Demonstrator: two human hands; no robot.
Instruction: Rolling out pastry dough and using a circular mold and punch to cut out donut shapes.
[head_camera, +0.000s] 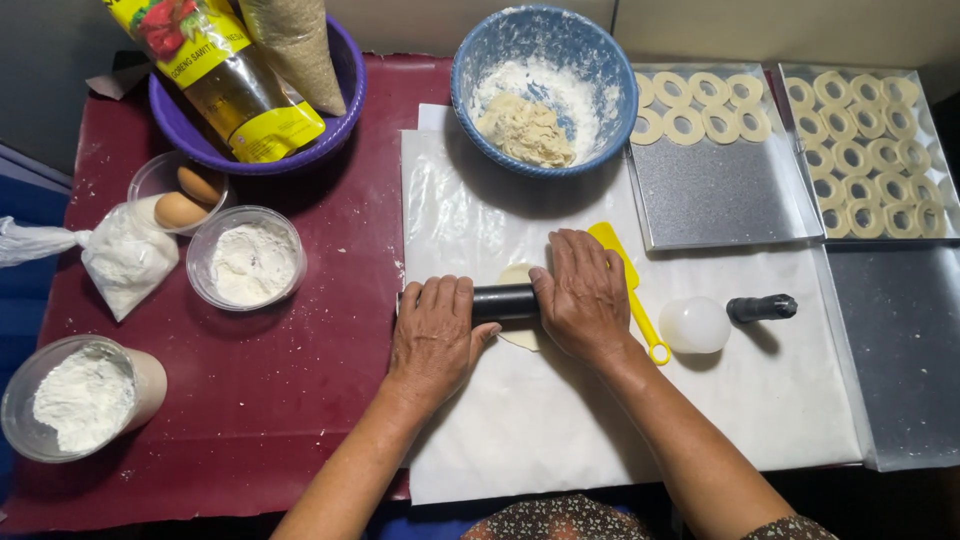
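Both hands (432, 335) (583, 292) largely hide rolling pin (505, 301), dough (519, 338).

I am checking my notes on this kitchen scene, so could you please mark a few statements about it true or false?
1. Both hands, the left hand and the right hand, rest on the black rolling pin. True.
2. The rolling pin lies on a piece of dough. True.
3. The blue bowl is empty. False: it holds flour and a lump of dough.
4. The yellow spatula lies left of the left hand. False: it lies beside the right hand.
5. Ring-shaped dough pieces sit on the metal trays. True.
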